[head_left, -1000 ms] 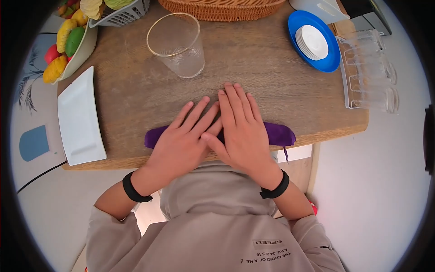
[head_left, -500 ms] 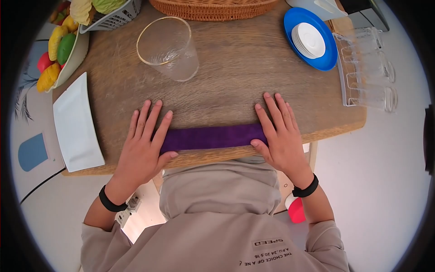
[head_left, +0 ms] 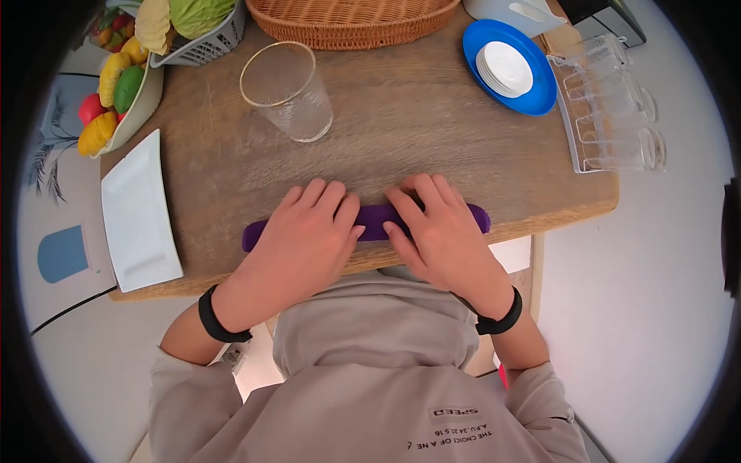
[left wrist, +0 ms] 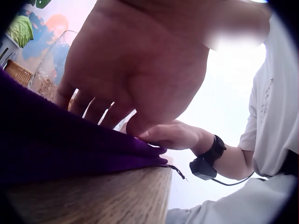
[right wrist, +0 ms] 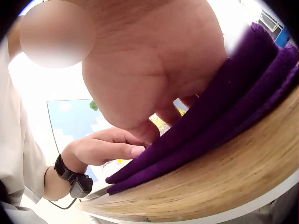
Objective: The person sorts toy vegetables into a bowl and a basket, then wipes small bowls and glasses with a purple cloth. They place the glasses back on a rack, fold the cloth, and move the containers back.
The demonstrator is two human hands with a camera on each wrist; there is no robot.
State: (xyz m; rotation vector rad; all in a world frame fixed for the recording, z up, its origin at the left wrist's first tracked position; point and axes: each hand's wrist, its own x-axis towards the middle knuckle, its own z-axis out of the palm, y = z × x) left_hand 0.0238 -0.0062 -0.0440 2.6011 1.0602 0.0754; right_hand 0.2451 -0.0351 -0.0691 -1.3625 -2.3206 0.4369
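Note:
A purple towel [head_left: 376, 222], folded into a long narrow strip, lies along the table's near edge. Its stacked layers show in the right wrist view, and a short dark cord hangs from one end in the left wrist view. My left hand [head_left: 307, 235] bends its fingers over the strip's far side, with the thumb at the near side, left of the middle. On the other side of a short gap, my right hand [head_left: 444, 235] grips the strip the same way, fingers curved behind and thumb in front. Both ends of the towel stick out past the hands.
A gold-rimmed glass [head_left: 289, 96] stands beyond the left hand. At left are a white rectangular plate [head_left: 141, 216] and a bowl [head_left: 143, 116] of fruit. A wicker basket [head_left: 355, 35] stands at the back; a blue plate [head_left: 540, 96] and mug rack [head_left: 570, 131] are at right.
My hands lay flat and close together on the towel, then spread apart toward its ends. Now they are back nearer the middle, with their fingers curled over it.

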